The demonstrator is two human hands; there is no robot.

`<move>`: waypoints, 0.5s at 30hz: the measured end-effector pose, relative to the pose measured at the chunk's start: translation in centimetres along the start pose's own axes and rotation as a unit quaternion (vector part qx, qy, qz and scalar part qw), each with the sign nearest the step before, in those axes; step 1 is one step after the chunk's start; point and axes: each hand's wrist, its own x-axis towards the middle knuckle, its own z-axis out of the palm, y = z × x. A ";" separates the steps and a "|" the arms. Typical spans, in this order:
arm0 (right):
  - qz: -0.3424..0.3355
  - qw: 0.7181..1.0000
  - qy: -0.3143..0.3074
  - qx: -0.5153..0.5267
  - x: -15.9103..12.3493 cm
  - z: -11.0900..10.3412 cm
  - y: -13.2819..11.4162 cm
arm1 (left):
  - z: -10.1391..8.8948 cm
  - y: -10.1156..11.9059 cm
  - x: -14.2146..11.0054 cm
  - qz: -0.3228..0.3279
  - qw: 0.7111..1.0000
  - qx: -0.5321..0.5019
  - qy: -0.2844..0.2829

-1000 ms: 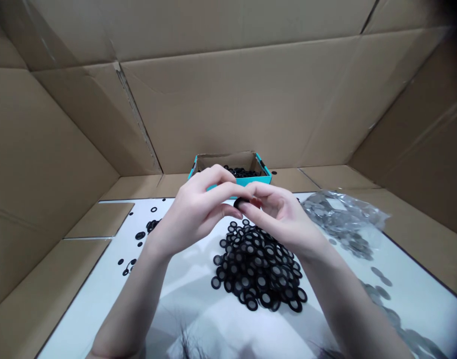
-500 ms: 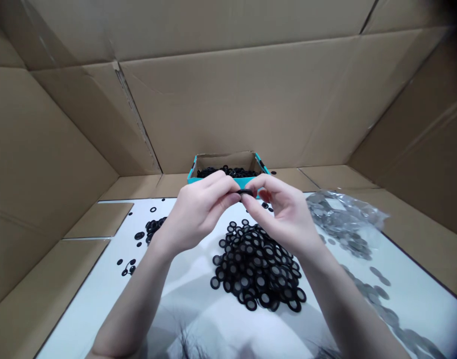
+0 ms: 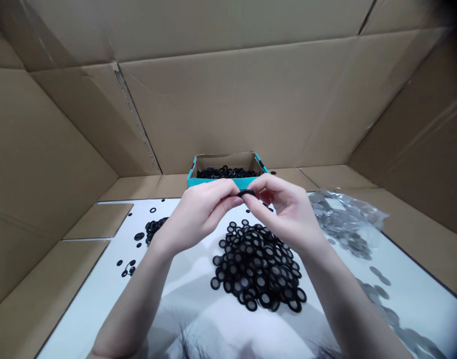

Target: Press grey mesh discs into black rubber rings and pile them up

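Between both hands, above the table, is a black rubber ring (image 3: 246, 192), seen nearly edge-on. My left hand (image 3: 204, 207) pinches its left side between thumb and fingers. The thumb and index finger of my right hand (image 3: 284, 212) grip its right side, the other fingers curled. Whether a grey disc sits inside the ring I cannot tell. Below the hands lies a heap of black rings with grey mesh-like discs (image 3: 258, 264) in them. Behind the hands stands a turquoise box (image 3: 202, 182) holding many black rings (image 3: 228, 172).
To the right, a clear plastic bag (image 3: 348, 212) of grey discs lies on the white table (image 3: 183, 304), with loose grey discs (image 3: 390, 316) nearer me. Small black rings (image 3: 153, 228) lie left, partly behind my left forearm. Cardboard walls (image 3: 228, 99) surround the table.
My left hand's fingers have lowered slightly, and the ring has tilted a little in the grip. My right hand has shifted slightly. The heap, box and bag are unchanged.
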 end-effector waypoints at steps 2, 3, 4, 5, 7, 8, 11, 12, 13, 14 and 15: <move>-0.021 1.000 0.010 -0.005 0.0 0.0 0.0 | -0.1 0.1 -0.1 -0.001 1.000 0.009 -0.016; -0.035 0.999 0.010 -0.015 -0.1 -0.1 -0.1 | -0.2 0.1 -0.1 0.002 0.999 0.022 -0.026; -0.049 0.998 0.004 -0.030 -0.1 -0.2 -0.1 | -0.4 0.1 -0.2 0.005 0.999 0.039 -0.035; -0.064 0.997 -0.008 -0.048 -0.1 -0.3 -0.1 | -0.5 0.1 -0.3 0.010 0.997 0.057 -0.043; -0.090 0.992 -0.041 -0.081 0.0 -0.6 -0.2 | -0.7 0.0 -0.4 0.018 0.994 0.088 -0.055; -0.099 0.989 -0.059 -0.093 0.0 -0.8 -0.3 | -0.8 0.0 -0.4 0.020 0.993 0.098 -0.061; -0.110 0.984 -0.092 -0.102 0.1 -1.2 -0.4 | -0.8 -0.1 -0.4 0.024 0.992 0.102 -0.069; -0.107 0.985 -0.092 -0.097 0.1 -1.2 -0.4 | -0.7 -0.2 -0.4 0.025 0.993 0.097 -0.066; -0.099 0.987 -0.086 -0.090 0.1 -1.2 -0.3 | -0.7 -0.2 -0.3 0.024 0.994 0.089 -0.061; -0.086 0.990 -0.074 -0.080 0.2 -1.1 -0.3 | -0.7 -0.1 -0.3 0.022 0.995 0.079 -0.053; -0.071 0.993 -0.062 -0.068 0.2 -1.0 -0.2 | -0.6 -0.1 -0.2 0.019 0.996 0.070 -0.043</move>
